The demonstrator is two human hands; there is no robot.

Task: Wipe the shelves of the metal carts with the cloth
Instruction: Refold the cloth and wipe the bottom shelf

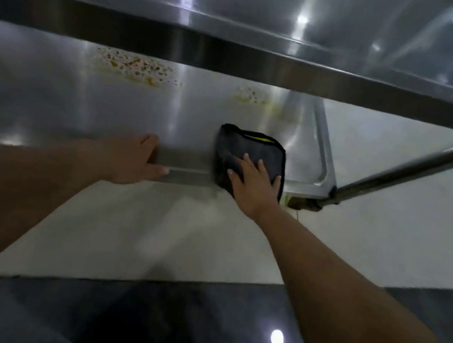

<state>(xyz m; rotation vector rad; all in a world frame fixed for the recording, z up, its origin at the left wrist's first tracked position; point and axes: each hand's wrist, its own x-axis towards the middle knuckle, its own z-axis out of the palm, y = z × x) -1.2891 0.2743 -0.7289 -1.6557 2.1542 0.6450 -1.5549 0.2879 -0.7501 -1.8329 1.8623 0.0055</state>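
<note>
A folded dark cloth [251, 157] with a yellow strip lies at the lower shelf's [83, 97] near right corner, pressed flat under the spread right hand [252, 184], while the left hand [133, 157] grips the shelf's near rim.

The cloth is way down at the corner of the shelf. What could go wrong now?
1. The dark cloth under the right hand sits near the front right corner of the lower shelf, and its near edge hangs over the rim. It might slip off.
2. The orange stains lie farther back, partly under the upper shelf, so they may get missed.
3. The left hand grips the shelf's front edge. A push might roll the cart.
</note>
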